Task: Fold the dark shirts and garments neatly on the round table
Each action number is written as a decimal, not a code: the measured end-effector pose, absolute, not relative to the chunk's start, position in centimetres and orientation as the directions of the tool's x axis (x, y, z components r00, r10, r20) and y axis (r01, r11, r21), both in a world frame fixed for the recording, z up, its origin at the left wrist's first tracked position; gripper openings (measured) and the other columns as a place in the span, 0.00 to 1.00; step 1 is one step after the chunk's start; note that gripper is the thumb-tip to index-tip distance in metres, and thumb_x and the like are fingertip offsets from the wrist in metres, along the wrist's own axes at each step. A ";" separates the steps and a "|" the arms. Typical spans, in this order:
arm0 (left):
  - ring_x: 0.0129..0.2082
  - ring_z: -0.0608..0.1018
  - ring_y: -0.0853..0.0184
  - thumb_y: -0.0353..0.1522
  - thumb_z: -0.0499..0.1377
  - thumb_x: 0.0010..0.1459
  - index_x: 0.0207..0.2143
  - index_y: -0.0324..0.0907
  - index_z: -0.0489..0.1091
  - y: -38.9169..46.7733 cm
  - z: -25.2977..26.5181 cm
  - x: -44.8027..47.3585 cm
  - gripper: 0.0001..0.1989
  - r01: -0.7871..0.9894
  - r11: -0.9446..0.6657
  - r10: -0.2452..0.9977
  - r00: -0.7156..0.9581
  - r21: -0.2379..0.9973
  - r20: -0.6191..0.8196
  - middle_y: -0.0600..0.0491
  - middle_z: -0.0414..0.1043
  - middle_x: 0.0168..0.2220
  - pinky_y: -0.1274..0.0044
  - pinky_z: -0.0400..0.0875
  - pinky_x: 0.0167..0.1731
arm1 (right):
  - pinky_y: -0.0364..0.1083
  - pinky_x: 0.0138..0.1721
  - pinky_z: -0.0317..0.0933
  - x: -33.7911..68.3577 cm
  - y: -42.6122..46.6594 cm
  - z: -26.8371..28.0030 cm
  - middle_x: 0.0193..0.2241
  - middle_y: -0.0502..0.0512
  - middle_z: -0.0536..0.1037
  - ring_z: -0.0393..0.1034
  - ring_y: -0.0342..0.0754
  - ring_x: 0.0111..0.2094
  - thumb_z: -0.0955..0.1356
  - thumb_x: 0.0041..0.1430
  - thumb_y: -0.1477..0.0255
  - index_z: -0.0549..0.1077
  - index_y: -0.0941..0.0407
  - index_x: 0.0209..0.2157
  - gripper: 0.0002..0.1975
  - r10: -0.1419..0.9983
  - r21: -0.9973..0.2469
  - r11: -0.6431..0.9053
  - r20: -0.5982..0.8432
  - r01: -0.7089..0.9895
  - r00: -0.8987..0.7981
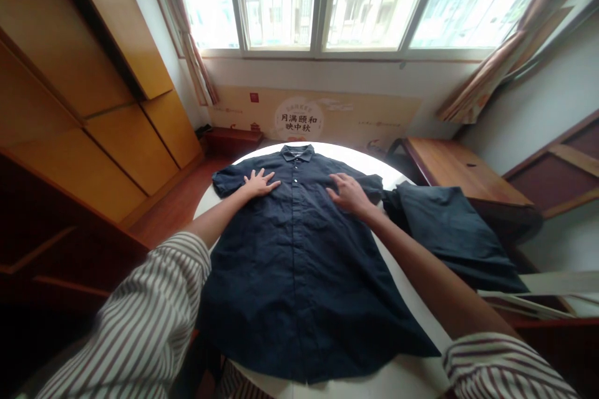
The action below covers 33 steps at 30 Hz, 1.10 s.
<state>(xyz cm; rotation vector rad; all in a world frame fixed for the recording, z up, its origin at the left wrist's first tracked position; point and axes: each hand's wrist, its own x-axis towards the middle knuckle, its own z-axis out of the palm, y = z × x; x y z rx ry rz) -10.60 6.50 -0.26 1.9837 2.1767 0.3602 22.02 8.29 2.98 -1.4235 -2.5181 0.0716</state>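
A dark navy short-sleeved button shirt (294, 262) lies front up on a round white table (407, 287), its collar toward the window and its hem toward me. My left hand (261, 183) rests on the left side of the chest with fingers spread, holding nothing. On the other side of the button placket, my right hand (347, 193) is at the chest near the right sleeve, its fingers apart and slightly bent. Whether its fingertips press on the cloth is hard to tell. The shirt has small creases across its front.
More dark folded clothing (453, 224) hangs at the right of the table. Behind it stands a wooden desk (468, 168). Yellow-brown cabinets (126, 143) line the left side. A beige banner (365, 115) with printed characters spans the wall under the window.
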 end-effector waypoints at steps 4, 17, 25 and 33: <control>0.69 0.41 0.32 0.60 0.47 0.59 0.69 0.58 0.51 7.1 -1.4 -10.7 0.39 0.958 0.157 0.987 -0.141 0.240 -0.083 0.47 0.39 0.73 0.35 0.36 0.56 | 0.74 0.61 0.44 19.8 8.6 0.2 0.71 0.58 0.49 0.43 0.74 0.68 0.56 0.66 0.47 0.54 0.45 0.69 0.35 0.883 -0.185 0.446 -0.070 0.876 -0.465; 0.69 0.41 0.32 0.60 0.42 0.60 0.69 0.62 0.50 12.2 -1.8 -10.8 0.37 0.959 0.235 0.972 -0.230 0.156 -0.046 0.53 0.39 0.73 0.36 0.37 0.58 | 0.78 0.60 0.34 18.9 15.2 -1.7 0.70 0.56 0.51 0.42 0.73 0.68 0.53 0.66 0.46 0.57 0.42 0.67 0.33 0.957 -0.201 0.281 -0.022 0.939 -0.291; 0.70 0.42 0.35 0.61 0.41 0.60 0.69 0.62 0.50 13.2 -2.2 -11.0 0.37 0.963 0.223 0.974 -0.224 0.155 -0.008 0.54 0.42 0.73 0.37 0.37 0.59 | 0.53 0.56 0.60 18.8 24.1 -0.2 0.56 0.72 0.69 0.65 0.60 0.57 0.62 0.68 0.61 0.72 0.64 0.55 0.24 0.988 -0.338 0.107 0.141 0.935 -0.062; 0.71 0.44 0.42 0.59 0.41 0.62 0.69 0.58 0.51 13.2 -2.1 -11.1 0.37 0.965 0.201 0.979 -0.203 0.172 -0.003 0.52 0.42 0.73 0.39 0.38 0.61 | 0.47 0.49 0.65 16.9 27.3 -0.6 0.48 0.64 0.77 0.72 0.54 0.49 0.69 0.60 0.66 0.76 0.60 0.49 0.18 0.995 -0.355 0.095 0.018 0.930 -0.095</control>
